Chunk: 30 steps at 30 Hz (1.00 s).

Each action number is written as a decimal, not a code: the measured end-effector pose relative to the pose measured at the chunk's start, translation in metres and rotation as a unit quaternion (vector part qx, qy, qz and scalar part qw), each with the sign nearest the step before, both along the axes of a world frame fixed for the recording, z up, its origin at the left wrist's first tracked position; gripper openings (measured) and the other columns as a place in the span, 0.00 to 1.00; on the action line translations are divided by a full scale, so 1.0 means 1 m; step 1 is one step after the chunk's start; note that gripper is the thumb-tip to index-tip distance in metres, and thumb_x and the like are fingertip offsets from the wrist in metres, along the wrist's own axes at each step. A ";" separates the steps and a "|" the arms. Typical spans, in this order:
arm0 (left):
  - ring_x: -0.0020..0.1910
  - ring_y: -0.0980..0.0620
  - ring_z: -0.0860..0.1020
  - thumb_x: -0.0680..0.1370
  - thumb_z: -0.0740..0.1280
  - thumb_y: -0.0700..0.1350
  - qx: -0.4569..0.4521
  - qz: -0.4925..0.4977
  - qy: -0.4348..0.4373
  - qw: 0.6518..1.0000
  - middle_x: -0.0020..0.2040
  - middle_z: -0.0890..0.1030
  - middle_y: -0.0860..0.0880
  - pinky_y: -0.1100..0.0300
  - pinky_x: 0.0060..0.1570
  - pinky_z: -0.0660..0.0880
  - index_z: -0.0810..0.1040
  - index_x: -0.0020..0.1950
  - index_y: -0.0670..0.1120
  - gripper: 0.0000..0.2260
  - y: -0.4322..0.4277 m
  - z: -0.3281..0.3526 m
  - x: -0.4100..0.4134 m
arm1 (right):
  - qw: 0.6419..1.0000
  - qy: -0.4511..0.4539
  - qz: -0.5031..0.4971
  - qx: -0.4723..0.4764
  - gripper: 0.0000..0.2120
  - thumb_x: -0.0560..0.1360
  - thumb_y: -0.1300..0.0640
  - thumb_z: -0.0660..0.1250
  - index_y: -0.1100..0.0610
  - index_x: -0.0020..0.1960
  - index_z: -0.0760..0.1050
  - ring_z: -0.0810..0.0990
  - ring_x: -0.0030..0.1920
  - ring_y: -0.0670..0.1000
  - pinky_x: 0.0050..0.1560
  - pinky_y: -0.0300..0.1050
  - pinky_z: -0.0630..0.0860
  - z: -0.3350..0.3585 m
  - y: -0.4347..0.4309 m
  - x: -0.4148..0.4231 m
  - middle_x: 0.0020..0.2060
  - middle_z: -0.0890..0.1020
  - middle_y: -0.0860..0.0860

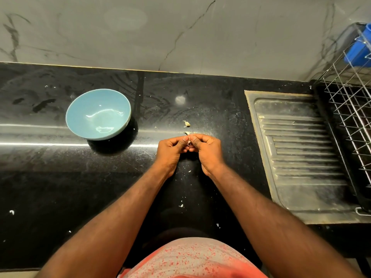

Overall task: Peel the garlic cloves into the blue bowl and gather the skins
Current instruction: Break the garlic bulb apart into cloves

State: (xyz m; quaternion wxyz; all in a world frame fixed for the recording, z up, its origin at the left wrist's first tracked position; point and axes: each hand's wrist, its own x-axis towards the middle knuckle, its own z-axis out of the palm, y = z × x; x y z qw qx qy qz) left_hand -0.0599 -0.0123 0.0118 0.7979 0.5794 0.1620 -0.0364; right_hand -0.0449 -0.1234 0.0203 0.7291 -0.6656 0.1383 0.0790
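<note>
My left hand [172,150] and my right hand [206,150] meet over the black counter, and both pinch one small garlic clove [189,141] between thumbs and fingertips. The clove is mostly hidden by my fingers. Just beyond my hands a garlic clove [187,133] lies on the counter, and another garlic clove [186,123] lies a little farther back. The blue bowl [80,109] stands to the left, upright, with nothing visible inside. Small white bits of skin [181,205] lie scattered on the counter near me.
A steel sink drainboard [301,153] is set into the counter on the right. A wire dish rack [353,109] with a blue container [359,51] stands at the far right. A marble wall [180,33] backs the counter.
</note>
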 end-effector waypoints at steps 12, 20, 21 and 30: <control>0.37 0.55 0.81 0.80 0.66 0.39 0.006 0.087 0.003 0.996 0.39 0.85 0.46 0.65 0.39 0.78 0.84 0.50 0.38 0.07 -0.016 0.012 -0.005 | 0.997 -0.005 0.025 0.073 0.14 0.74 0.65 0.73 0.58 0.59 0.79 0.83 0.48 0.50 0.55 0.48 0.80 0.006 0.002 0.000 0.47 0.83 0.54; 0.45 0.52 0.83 0.78 0.69 0.43 -0.026 0.000 0.051 0.998 0.45 0.85 0.46 0.54 0.51 0.80 0.83 0.53 0.41 0.08 -0.004 0.010 0.001 | 0.998 -0.034 0.031 -0.030 0.05 0.73 0.63 0.74 0.60 0.49 0.83 0.84 0.43 0.49 0.38 0.38 0.78 0.013 -0.014 0.003 0.42 0.86 0.54; 0.44 0.54 0.82 0.78 0.69 0.43 -0.035 -0.023 0.067 0.997 0.43 0.85 0.48 0.56 0.50 0.80 0.83 0.53 0.42 0.08 0.000 0.011 0.004 | 0.998 -0.034 0.036 -0.024 0.05 0.73 0.64 0.74 0.61 0.49 0.83 0.84 0.42 0.49 0.37 0.38 0.78 0.015 -0.015 0.004 0.42 0.86 0.55; 0.39 0.51 0.83 0.77 0.69 0.38 -0.043 -0.047 0.071 0.995 0.38 0.84 0.45 0.60 0.43 0.81 0.82 0.44 0.38 0.04 0.008 0.018 0.013 | 0.995 0.013 0.079 0.058 0.03 0.72 0.69 0.72 0.66 0.45 0.82 0.85 0.38 0.52 0.38 0.40 0.81 0.025 -0.021 0.008 0.39 0.86 0.57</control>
